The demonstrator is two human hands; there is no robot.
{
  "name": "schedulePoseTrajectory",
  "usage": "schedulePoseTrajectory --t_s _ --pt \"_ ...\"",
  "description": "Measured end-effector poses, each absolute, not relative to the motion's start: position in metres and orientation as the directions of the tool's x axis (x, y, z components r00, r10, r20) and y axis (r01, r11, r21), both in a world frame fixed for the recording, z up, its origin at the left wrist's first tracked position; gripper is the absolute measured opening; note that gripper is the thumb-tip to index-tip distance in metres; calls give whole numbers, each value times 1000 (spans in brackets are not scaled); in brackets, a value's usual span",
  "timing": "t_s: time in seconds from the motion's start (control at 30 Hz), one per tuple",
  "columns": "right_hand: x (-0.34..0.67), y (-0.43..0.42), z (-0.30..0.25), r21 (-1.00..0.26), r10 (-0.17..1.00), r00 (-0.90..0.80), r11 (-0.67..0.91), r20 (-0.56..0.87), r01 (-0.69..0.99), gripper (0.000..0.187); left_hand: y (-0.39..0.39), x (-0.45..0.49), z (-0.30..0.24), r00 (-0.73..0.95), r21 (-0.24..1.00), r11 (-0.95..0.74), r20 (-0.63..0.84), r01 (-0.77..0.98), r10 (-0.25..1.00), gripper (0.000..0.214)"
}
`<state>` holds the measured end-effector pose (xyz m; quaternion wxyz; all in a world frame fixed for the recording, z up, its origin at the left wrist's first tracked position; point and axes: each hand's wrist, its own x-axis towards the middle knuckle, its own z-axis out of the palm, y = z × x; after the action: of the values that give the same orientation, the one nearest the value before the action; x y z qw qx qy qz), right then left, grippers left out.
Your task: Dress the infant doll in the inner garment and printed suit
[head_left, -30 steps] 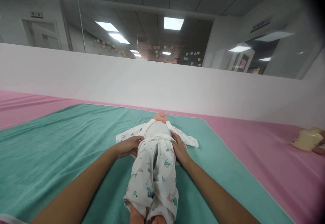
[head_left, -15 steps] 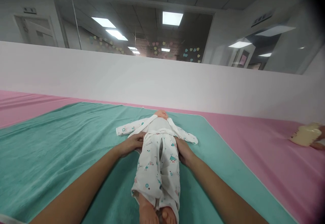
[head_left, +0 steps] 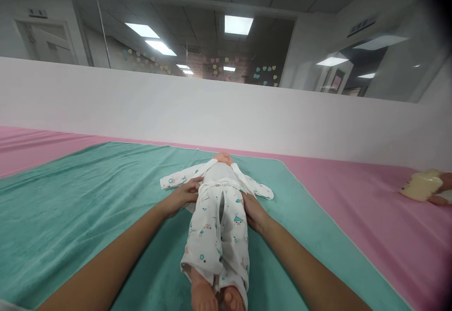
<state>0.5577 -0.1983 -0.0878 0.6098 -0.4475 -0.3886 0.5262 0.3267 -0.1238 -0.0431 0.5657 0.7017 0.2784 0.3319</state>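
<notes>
A baby doll (head_left: 222, 157) lies on its back, feet toward me, on a green towel (head_left: 116, 184). It wears white patterned trousers (head_left: 212, 226), pulled up to the waist, and a matching long-sleeved top (head_left: 183, 175) lying open at the front over a pale belly. Beside the waist on the left, my left hand (head_left: 183, 198) touches the clothing with its fingers apart. My right hand (head_left: 254, 211) is against the other side of the waistband; its fingers are mostly hidden by the trousers. Both bare feet (head_left: 205, 297) stick out of the trouser legs.
Pink sheeting (head_left: 335, 184) surrounds the towel. At the far right lies part of another doll (head_left: 443, 184) with a pale yellow item (head_left: 420, 186) against it. Behind the towel runs a low white wall (head_left: 212, 108) with glass (head_left: 197, 43) above.
My left hand has shifted slightly, and its fingers have spread and come up more into view beside the waist. My right hand stays at the waistband. The view has shifted slightly.
</notes>
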Motion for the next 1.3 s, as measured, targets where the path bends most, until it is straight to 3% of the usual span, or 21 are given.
schedulePoseTrajectory --t_s 0.17,0.37,0.47,0.7,0.97,1.07,1.17,1.3 --pt "557 -197 -90 -972 978 193 120 80 -203 37 -128 339 -49 466 974 -228 195 15 863 14" --pt "560 -195 -99 -984 986 162 67 40 -166 34 -128 343 -50 285 951 -278 233 131 930 17" --pt "560 -195 -100 -979 989 148 36 7 -198 31 -127 343 -51 267 956 -278 244 96 932 18" --pt "560 -198 -95 -958 994 109 18 -14 -287 31 -113 343 -69 337 951 -239 294 -194 895 24" --pt "576 -195 -95 -966 999 -1 -48 -50 -255 31 -113 337 -63 301 975 -149 194 -168 934 22" --pt "582 -198 -88 -991 999 -45 -24 -18 -129 27 -109 335 -64 342 981 -145 181 -126 922 24" --pt "582 -200 -82 -987 999 -24 38 34 156 24 -108 333 -62 336 977 -213 205 -13 919 26" --pt "574 -205 -77 -822 939 173 159 297 546 15 -113 329 -53 375 938 -345 317 8 871 22"
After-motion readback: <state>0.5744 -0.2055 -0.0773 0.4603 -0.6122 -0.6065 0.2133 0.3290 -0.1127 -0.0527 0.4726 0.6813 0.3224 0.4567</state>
